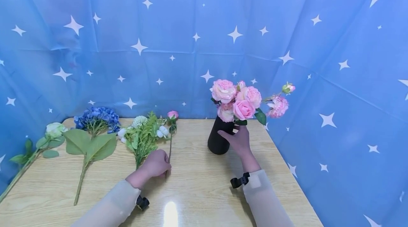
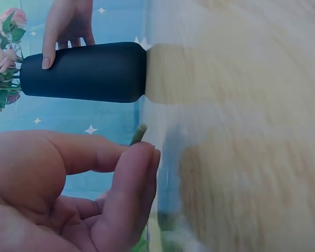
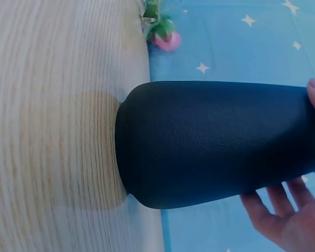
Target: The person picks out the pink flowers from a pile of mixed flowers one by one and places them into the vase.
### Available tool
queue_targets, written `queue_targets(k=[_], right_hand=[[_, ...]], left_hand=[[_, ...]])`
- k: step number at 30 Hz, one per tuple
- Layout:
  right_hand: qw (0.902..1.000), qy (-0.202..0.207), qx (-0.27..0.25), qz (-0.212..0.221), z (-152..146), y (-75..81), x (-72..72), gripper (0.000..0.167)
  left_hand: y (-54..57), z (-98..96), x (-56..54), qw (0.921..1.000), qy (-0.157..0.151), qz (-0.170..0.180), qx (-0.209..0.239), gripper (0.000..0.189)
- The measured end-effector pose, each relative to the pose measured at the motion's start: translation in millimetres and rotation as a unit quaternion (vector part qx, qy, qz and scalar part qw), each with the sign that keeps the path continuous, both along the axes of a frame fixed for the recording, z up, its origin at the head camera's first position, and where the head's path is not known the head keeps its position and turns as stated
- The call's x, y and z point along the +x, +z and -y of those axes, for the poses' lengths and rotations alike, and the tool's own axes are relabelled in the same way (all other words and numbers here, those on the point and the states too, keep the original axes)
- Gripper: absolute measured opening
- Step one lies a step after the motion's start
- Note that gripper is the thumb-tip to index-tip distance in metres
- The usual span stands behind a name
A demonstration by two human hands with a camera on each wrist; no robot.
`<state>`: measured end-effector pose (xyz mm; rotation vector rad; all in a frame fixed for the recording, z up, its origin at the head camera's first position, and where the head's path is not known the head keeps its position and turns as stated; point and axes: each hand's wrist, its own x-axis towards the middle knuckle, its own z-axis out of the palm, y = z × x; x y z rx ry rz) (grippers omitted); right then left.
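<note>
On the right of the table stands a black vase [image 1: 218,137], upright, holding several pink flowers [image 1: 244,109] with green leaves. My right hand [image 1: 240,142] grips its upper part, thumb on the near side and fingers around the far side, as the right wrist view of the vase [image 3: 215,142] also shows. My left hand [image 1: 155,163] pinches the lower stem of a pink rosebud [image 1: 173,114] between thumb and fingers, low over the table. In the left wrist view, the cut end of the stem [image 2: 139,133] pokes out past the fingertips.
Left of my left hand lie green foliage with white blooms [image 1: 143,136], a blue hydrangea [image 1: 98,119] with broad leaves, and a pale rose [image 1: 55,130] on a long stem. A blue starred curtain [image 1: 178,43] hangs behind the wooden table [image 1: 191,181] and along its right side.
</note>
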<state>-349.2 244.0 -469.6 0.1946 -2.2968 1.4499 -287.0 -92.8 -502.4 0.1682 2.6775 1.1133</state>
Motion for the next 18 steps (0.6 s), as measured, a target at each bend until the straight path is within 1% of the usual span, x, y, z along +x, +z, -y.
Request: queue_targets(k=[2, 6, 12, 16, 18], right_hand=[[1.0000, -0.001, 0.000, -0.002, 0, 0.3, 0.0, 0.081], [1.0000, 0.001, -0.004, 0.003, 0, 0.9, 1.4, 0.081], [0.9992, 0.007, -0.019, 0.035, -4, 3.6, 1.8, 0.080], [0.9976, 0.010, -0.035, 0.059, -9, 9.9, 2.0, 0.077], [0.9971, 0.008, -0.033, 0.068, -11, 13.9, 2.7, 0.076]], left_hand=[[0.9, -0.6, -0.2, 0.9997, 0.007, 0.008, 0.024, 0.040], [3.7, -3.0, 1.5, 0.9984, 0.010, 0.008, 0.055, 0.028], [6.4, -6.4, 5.3, 0.9959, 0.006, -0.013, 0.090, 0.018], [7.4, -7.9, 5.9, 0.9940, 0.004, -0.032, 0.105, 0.013], [7.0, -8.5, 5.6, 0.9932, 0.004, -0.043, 0.108, 0.012]])
